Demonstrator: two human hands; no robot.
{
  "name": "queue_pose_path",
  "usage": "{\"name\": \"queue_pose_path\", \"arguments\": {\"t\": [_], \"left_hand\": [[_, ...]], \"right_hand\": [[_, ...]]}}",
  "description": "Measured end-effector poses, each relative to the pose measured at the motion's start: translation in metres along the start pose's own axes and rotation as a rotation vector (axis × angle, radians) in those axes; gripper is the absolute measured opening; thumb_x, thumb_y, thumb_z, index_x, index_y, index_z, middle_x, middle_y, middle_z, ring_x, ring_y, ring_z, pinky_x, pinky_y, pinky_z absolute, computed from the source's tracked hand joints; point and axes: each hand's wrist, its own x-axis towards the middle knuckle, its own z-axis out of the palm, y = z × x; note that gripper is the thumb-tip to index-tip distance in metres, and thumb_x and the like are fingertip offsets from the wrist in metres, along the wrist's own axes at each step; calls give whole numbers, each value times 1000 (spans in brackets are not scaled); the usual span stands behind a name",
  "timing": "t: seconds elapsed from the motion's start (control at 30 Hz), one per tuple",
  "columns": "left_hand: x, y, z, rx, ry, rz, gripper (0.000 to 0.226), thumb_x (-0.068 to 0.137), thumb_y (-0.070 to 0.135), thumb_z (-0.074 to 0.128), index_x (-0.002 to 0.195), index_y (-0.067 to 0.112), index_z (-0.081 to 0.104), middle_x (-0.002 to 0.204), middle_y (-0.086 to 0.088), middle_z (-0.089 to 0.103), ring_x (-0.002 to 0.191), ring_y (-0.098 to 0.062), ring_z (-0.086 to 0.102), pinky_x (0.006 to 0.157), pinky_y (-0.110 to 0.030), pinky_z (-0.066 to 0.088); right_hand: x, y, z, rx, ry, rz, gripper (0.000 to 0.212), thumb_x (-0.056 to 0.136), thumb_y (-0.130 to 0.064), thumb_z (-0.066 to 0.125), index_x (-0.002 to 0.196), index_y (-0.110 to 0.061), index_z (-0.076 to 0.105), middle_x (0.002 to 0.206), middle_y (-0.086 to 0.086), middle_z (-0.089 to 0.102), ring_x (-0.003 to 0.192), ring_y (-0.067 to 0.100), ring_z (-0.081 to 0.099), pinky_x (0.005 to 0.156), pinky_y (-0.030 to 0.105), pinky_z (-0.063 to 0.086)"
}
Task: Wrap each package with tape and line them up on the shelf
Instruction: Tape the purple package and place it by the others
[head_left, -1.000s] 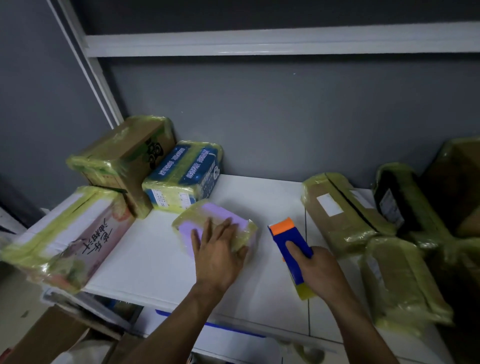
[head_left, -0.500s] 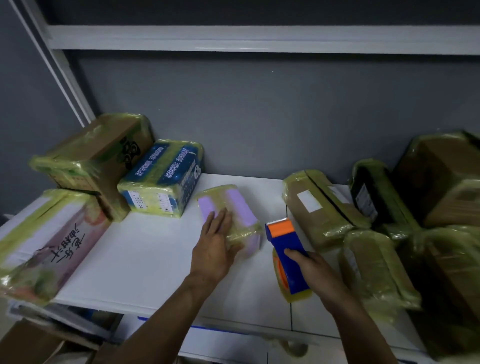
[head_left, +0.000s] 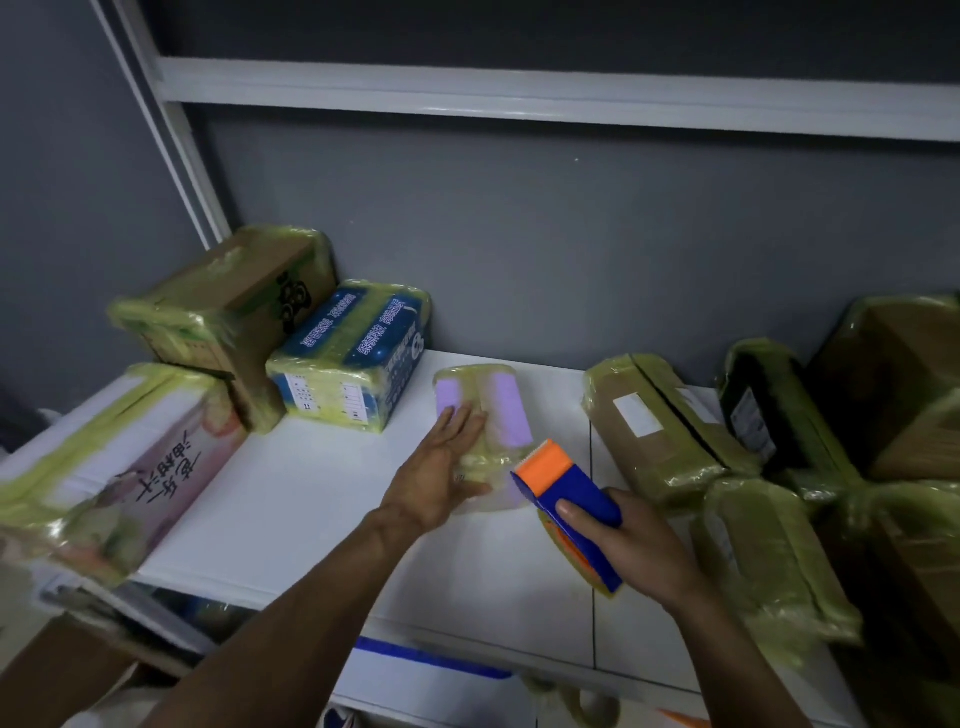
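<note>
The step in hand looked to be lining up the small purple package (head_left: 506, 410) on the white shelf (head_left: 322, 499), in the gap between the blue-printed package (head_left: 353, 358) on the left and the brown parcel with a white label (head_left: 660, 431) on the right. Done well, the package would be slid flat along the shelf rather than lifted. It would be turned so its long side ran parallel to the blue-printed package and brought up just beside it, so the row ran even. The tape dispenser (head_left: 571, 483) was best kept off the film so its cutting end would not snag.

The purple package lay flat near the middle of the shelf, apart from both neighbours. It was a soft-looking, rounded block, with purple showing in two bands under yellowish translucent tape that crinkled at its near end. The dispenser, blue with an orange head, sat just beside its near right corner; whether they touched could not be told. The left hand (head_left: 441, 467) lay on the package's near left part, fingers straight and flat. The right hand (head_left: 639, 545) was curled round the dispenser's blue body.
</note>
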Motion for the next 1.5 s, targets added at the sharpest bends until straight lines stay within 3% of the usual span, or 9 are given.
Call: {"name": "queue_pose_path", "arguments": {"t": [0.1, 0.17, 0.23, 0.3, 0.5, 0.9, 1.07, 1.37, 1.5], "left_hand": [[-9, 1, -6, -25, 28, -66, 88, 87, 47, 75, 159, 31, 28, 167, 14, 14, 155, -7, 6, 121, -28, 27], [-21, 10, -5, -112, 236, -106, 57, 95, 44, 66, 149, 33, 50, 157, 16, 39, 150, -5, 26, 112, -24, 36], [-33, 22, -2, -331, 429, -100, 26, 98, 37, 65, 123, 34, 70, 130, 20, 65, 126, -2, 55, 96, -16, 46], [-41, 36, -4, -573, 411, -190, 12, 98, 36, 65, 98, 34, 77, 99, 18, 75, 94, -4, 67, 75, -10, 49], [-59, 49, -19, -867, 106, -345, 28, 101, 44, 57, 96, 28, 80, 97, 12, 77, 83, -11, 70, 66, -15, 48], [-61, 44, -30, -988, 6, -444, 15, 88, 39, 76, 99, 31, 82, 91, 7, 76, 76, -2, 63, 76, -26, 48], [-58, 41, -28, -943, 80, -421, 9, 89, 23, 77, 84, 27, 83, 85, 6, 76, 71, 2, 64, 59, -12, 47], [-64, 32, -26, -831, 295, -393, 6, 89, 13, 76, 87, 15, 81, 82, 6, 78, 80, -6, 72, 68, -10, 52], [-76, 18, -28, -856, 369, -400, 2, 85, 14, 80, 86, 13, 81, 83, 3, 78, 80, -8, 73, 71, -12, 54]], "right_hand": [[4, -2, -1, -86, -38, -49, 64, 69, -78, 70, 85, -17, 65, 74, 4, 68, 64, 19, 67, 62, 31, 48], [4, -4, -2, -103, -72, -70, 63, 68, -79, 69, 87, -19, 66, 76, 1, 69, 68, 19, 69, 64, 30, 51], [3, -7, -4, -104, -92, -89, 61, 69, -79, 69, 87, -21, 66, 75, -1, 69, 67, 16, 69, 63, 28, 51], [2, -10, -4, -105, -116, -110, 59, 69, -79, 69, 85, -22, 64, 74, -3, 69, 65, 14, 68, 62, 27, 49], [1, -16, -3, -88, -164, -173, 52, 73, -75, 70, 86, -25, 63, 75, -4, 68, 67, 14, 68, 64, 26, 51], [1, -22, -2, -74, -242, -220, 50, 75, -69, 71, 90, -22, 65, 77, -5, 68, 67, 10, 66, 65, 21, 47], [2, -25, -3, -144, -241, -226, 51, 75, -71, 69, 89, -23, 64, 77, -5, 66, 66, 10, 65, 65, 24, 50], [-1, -34, 2, -279, -200, -198, 61, 71, -82, 64, 89, -24, 63, 78, -2, 69, 68, 17, 69, 64, 34, 57], [-2, -36, 0, -357, -213, -193, 54, 74, -79, 64, 84, -27, 61, 74, -8, 67, 63, 11, 67, 59, 26, 53]]}}
